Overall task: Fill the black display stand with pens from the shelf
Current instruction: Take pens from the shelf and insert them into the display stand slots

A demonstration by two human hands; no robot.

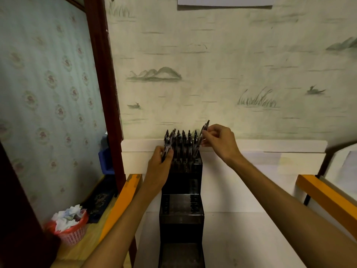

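Observation:
The black display stand (181,206) rises in steps on the white shelf (241,190), against the wall. Its top tier holds several dark pens (182,146) standing upright in holes; the lower tiers show holes with nothing in them. My left hand (161,161) grips a small bundle of dark pens (168,147) at the stand's top left corner. My right hand (218,140) pinches a single dark pen (202,134), tilted, over the top tier's right edge.
Orange rails (123,202) (328,196) run along both sides of the shelf. A blue bin (105,159) sits to the left behind a dark wooden post (108,89). On the floor at lower left is a red basket (71,229) of crumpled paper.

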